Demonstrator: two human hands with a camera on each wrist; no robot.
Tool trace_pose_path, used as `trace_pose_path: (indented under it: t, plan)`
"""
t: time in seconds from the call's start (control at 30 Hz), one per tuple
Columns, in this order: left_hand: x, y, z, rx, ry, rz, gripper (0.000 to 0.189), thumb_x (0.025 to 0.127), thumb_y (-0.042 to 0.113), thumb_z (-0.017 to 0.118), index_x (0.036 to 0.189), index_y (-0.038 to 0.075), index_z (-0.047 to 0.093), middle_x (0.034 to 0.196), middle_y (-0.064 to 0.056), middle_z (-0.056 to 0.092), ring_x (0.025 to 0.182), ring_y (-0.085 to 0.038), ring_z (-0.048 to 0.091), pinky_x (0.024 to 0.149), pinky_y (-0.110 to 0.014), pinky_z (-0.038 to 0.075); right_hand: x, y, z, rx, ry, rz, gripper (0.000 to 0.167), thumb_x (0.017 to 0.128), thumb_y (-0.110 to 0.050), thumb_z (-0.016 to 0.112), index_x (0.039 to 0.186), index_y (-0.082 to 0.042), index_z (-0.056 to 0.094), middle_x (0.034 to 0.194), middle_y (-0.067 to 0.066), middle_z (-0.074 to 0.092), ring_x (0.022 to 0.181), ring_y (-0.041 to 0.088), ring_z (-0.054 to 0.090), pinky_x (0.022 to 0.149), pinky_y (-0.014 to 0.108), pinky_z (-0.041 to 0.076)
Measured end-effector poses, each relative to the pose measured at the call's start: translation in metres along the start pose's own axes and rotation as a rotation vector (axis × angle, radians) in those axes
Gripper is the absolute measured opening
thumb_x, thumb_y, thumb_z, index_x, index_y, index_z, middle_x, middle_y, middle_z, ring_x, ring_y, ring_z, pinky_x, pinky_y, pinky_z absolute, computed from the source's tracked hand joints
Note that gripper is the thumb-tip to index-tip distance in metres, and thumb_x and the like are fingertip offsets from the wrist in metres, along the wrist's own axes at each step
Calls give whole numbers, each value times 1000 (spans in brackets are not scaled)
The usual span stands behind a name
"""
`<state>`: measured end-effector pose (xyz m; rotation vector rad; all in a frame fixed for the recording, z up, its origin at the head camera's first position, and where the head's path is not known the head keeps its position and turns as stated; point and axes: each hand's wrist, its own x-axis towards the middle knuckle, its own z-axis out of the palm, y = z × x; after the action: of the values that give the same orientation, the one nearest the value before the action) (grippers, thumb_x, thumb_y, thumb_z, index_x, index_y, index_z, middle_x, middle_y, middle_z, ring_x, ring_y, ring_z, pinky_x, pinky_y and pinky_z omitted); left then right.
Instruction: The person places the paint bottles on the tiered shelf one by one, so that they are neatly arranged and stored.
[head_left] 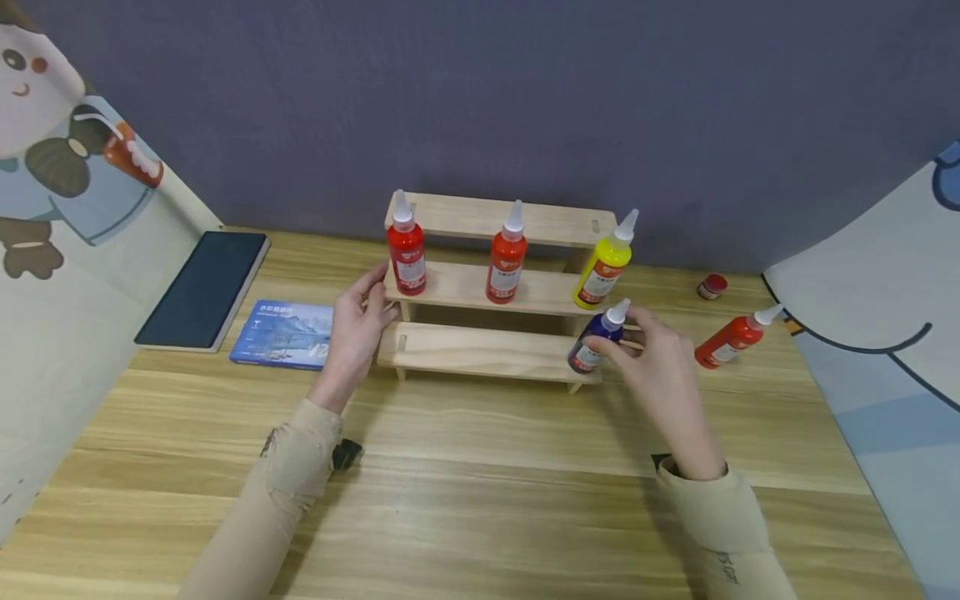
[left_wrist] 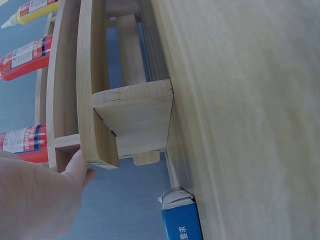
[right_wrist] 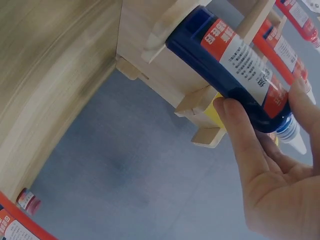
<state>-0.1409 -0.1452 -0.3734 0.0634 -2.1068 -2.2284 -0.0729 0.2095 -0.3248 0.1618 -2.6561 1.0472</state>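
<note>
My right hand (head_left: 663,371) holds a dark blue paint bottle (head_left: 588,354) between thumb and fingers. The bottle is at the right end of the lowest step of a three-tier wooden display stand (head_left: 487,350), its white nozzle leaning right. In the right wrist view, the blue bottle's (right_wrist: 245,70) base is at the step's end; whether it fully rests there I cannot tell. My left hand (head_left: 356,325) grips the stand's left end near the middle step. On that step stand a dark red bottle (head_left: 407,258), an orange-red bottle (head_left: 506,267) and a yellow bottle (head_left: 602,271).
Right of the stand, another red bottle (head_left: 729,342) stands on the wooden table (head_left: 480,500), with a small red-lidded jar (head_left: 712,287) behind it. A blue box (head_left: 281,333) and a dark-covered book (head_left: 202,292) lie at the left. A grey wall panel (head_left: 495,100) rises behind.
</note>
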Motion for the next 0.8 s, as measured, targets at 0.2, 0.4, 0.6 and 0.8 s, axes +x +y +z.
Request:
trace_pose_path:
  t: [0.2,0.4,0.6,0.8]
  plan:
    - [0,0,0,12,-4,14,46,116,4,37,161,-6,40,169,-23,35,151,-35,43,115,-37,53,0,1,2,0,9,-4,44,90,-14,90,122,9,70,114,27,75,102,44,76,80,47,67]
    - [0,0,1,12,-6,16,46,116,4,37,161,-5,39,169,-23,35,151,-35,42,115,-37,53,0,1,2,-8,13,-7,46,90,-14,90,123,9,70,115,28,75,103,45,76,79,48,67]
    - [0,1,1,12,-3,19,46,116,3,37,161,-5,40,168,-23,36,151,-36,43,115,-36,53,0,1,0,-6,15,-8,48,89,-15,90,124,10,69,116,29,75,104,46,75,80,48,67]
    - [0,-1,0,9,-7,10,46,116,5,37,161,-5,39,169,-23,35,151,-35,43,115,-36,53,-1,-1,-6,24,23,-8,50,89,-14,91,126,10,69,120,29,74,107,46,74,82,43,65]
